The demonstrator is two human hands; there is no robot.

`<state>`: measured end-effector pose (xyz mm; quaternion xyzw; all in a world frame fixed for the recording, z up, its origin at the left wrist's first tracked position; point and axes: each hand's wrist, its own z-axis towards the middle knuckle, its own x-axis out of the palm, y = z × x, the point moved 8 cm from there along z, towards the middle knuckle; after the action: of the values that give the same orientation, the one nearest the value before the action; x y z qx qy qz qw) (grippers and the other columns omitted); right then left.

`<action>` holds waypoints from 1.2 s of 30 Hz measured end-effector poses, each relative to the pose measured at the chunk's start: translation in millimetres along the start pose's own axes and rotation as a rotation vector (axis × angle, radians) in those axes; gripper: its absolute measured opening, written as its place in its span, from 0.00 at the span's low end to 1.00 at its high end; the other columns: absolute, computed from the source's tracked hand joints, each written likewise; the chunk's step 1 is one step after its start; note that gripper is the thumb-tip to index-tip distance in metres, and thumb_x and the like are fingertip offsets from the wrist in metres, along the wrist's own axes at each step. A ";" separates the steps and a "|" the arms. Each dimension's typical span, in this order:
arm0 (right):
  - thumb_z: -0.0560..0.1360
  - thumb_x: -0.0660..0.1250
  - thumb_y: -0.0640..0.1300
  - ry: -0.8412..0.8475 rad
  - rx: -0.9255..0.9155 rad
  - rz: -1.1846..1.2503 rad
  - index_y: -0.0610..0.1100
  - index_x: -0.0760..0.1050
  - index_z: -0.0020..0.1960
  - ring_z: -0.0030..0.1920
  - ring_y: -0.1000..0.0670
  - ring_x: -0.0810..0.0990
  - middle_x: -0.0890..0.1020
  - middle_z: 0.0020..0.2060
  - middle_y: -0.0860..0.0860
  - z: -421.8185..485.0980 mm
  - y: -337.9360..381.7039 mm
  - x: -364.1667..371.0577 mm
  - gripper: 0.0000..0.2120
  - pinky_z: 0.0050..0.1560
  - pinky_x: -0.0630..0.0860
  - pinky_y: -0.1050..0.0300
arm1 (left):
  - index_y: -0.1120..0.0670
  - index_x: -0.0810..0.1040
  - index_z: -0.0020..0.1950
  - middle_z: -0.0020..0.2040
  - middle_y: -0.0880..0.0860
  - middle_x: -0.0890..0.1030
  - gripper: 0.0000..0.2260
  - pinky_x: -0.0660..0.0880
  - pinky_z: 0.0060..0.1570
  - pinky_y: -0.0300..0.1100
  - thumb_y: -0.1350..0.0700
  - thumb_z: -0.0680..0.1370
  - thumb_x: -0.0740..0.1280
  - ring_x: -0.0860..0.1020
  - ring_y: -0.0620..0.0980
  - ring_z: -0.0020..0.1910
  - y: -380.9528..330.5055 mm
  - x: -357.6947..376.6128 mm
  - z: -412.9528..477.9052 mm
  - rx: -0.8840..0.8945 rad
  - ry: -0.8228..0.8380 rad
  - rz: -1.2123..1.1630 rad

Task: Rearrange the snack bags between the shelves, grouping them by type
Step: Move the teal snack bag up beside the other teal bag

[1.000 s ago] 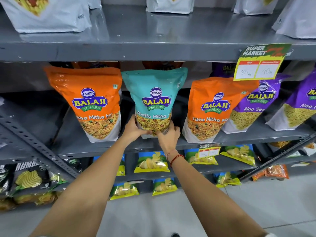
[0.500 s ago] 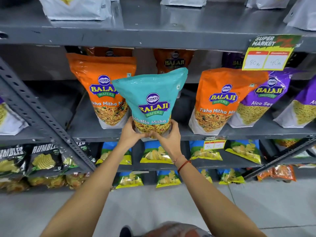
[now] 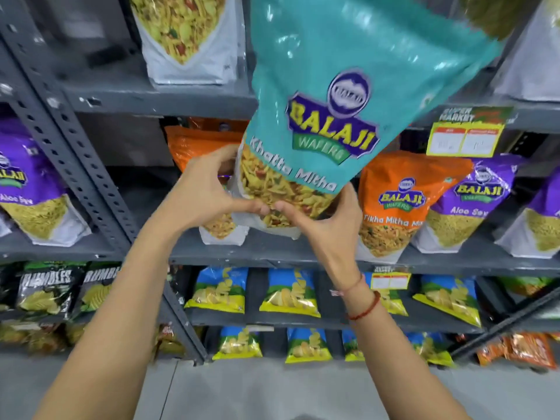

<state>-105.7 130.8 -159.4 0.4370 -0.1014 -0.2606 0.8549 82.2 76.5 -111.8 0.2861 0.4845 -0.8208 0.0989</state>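
A teal Khatta Mitha bag (image 3: 348, 86) is held up off the shelf, tilted with its top to the upper right and close to the camera. My left hand (image 3: 206, 189) grips its lower left corner and my right hand (image 3: 327, 225) grips its bottom edge from the right. Behind it on the middle shelf (image 3: 272, 253) stand two orange Tikha Mitha bags, one (image 3: 200, 144) mostly hidden by my left hand and the other (image 3: 400, 201) to the right. Purple Aloo Sev bags stand at the right (image 3: 472, 204) and in the left bay (image 3: 27, 183).
A white-bottomed mix bag (image 3: 185, 37) stands on the upper shelf. A perforated grey upright (image 3: 75, 153) slants between the bays. A yellow price tag (image 3: 466, 134) hangs on the upper shelf edge. Blue-yellow chip bags (image 3: 291, 292) and black Rumbles bags (image 3: 45, 289) fill lower shelves. Grey floor below.
Both hands have lifted the teal bag off the middle shelf, up and toward the camera, and it now tilts to the right. The view has shifted left and closer.
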 end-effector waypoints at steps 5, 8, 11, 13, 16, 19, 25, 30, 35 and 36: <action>0.56 0.78 0.64 0.031 -0.075 -0.044 0.53 0.76 0.52 0.53 0.57 0.81 0.83 0.50 0.53 70.2 74.6 -18.6 0.29 0.55 0.79 0.52 | 0.48 0.77 0.58 0.52 0.43 0.83 0.33 0.78 0.56 0.45 0.41 0.55 0.79 0.81 0.41 0.52 -70.2 -41.4 30.6 0.131 -0.085 -0.029; 0.57 0.77 0.64 0.080 -0.133 -0.101 0.55 0.77 0.51 0.52 0.60 0.81 0.84 0.49 0.57 113.5 103.7 -25.7 0.27 0.56 0.79 0.56 | 0.51 0.77 0.58 0.51 0.50 0.84 0.34 0.79 0.54 0.53 0.39 0.57 0.78 0.82 0.47 0.51 -99.0 -52.8 58.4 0.189 -0.127 -0.011; 0.57 0.78 0.64 0.124 -0.160 -0.155 0.57 0.76 0.50 0.51 0.63 0.80 0.83 0.47 0.60 151.1 118.6 -31.3 0.25 0.53 0.77 0.66 | 0.48 0.77 0.54 0.48 0.54 0.85 0.32 0.79 0.53 0.53 0.35 0.56 0.77 0.82 0.50 0.49 -114.1 -54.4 86.8 0.196 -0.160 -0.006; 0.59 0.78 0.63 0.166 -0.162 -0.205 0.57 0.76 0.48 0.47 0.68 0.78 0.81 0.43 0.63 173.1 120.6 -32.7 0.22 0.46 0.72 0.77 | 0.47 0.77 0.51 0.47 0.50 0.85 0.28 0.80 0.52 0.48 0.38 0.56 0.78 0.82 0.46 0.48 -118.3 -49.1 106.6 0.202 -0.158 -0.063; 0.59 0.78 0.62 0.205 -0.150 -0.264 0.55 0.77 0.51 0.47 0.66 0.78 0.81 0.45 0.61 201.1 115.3 -34.9 0.24 0.45 0.71 0.79 | 0.55 0.77 0.54 0.49 0.52 0.84 0.30 0.79 0.52 0.48 0.43 0.58 0.79 0.82 0.46 0.49 -115.2 -39.2 135.9 0.186 -0.163 -0.083; 0.61 0.79 0.58 0.262 -0.127 -0.299 0.54 0.75 0.52 0.46 0.63 0.76 0.79 0.46 0.59 219.4 99.7 -34.5 0.23 0.39 0.68 0.83 | 0.55 0.77 0.55 0.52 0.53 0.84 0.36 0.78 0.54 0.52 0.36 0.54 0.78 0.81 0.48 0.52 -101.2 -24.4 158.6 0.155 -0.148 -0.083; 0.61 0.78 0.59 0.344 0.029 -0.261 0.49 0.72 0.64 0.57 0.55 0.78 0.80 0.56 0.55 227.9 46.0 -25.8 0.36 0.57 0.72 0.63 | 0.56 0.71 0.66 0.61 0.52 0.79 0.32 0.75 0.61 0.49 0.49 0.66 0.77 0.78 0.49 0.59 -64.5 1.3 169.0 0.073 -0.044 -0.156; 0.58 0.79 0.56 0.508 0.099 -0.188 0.51 0.65 0.69 0.58 0.60 0.76 0.78 0.59 0.57 209.0 22.2 -15.1 0.44 0.59 0.72 0.63 | 0.53 0.68 0.69 0.66 0.49 0.76 0.33 0.71 0.63 0.43 0.48 0.68 0.75 0.74 0.46 0.63 -32.7 16.8 164.2 -0.020 0.157 -0.153; 0.53 0.79 0.63 0.453 0.148 -0.160 0.50 0.67 0.68 0.62 0.52 0.77 0.78 0.62 0.53 238.4 -1.5 -18.4 0.47 0.67 0.72 0.50 | 0.53 0.65 0.71 0.68 0.51 0.75 0.43 0.71 0.64 0.46 0.41 0.61 0.77 0.74 0.48 0.64 -33.2 34.3 203.1 -0.029 0.206 -0.151; 0.52 0.79 0.65 0.437 0.147 -0.160 0.51 0.67 0.67 0.62 0.52 0.77 0.79 0.62 0.53 242.4 -5.9 -20.0 0.48 0.67 0.72 0.48 | 0.53 0.64 0.71 0.68 0.51 0.74 0.46 0.71 0.65 0.48 0.39 0.58 0.78 0.73 0.48 0.65 -32.7 37.1 204.8 -0.029 0.212 -0.143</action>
<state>-222.0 -29.6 -18.2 0.5507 0.1021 -0.2187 0.7991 -39.0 -77.0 -33.5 0.3345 0.5233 -0.7837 -0.0073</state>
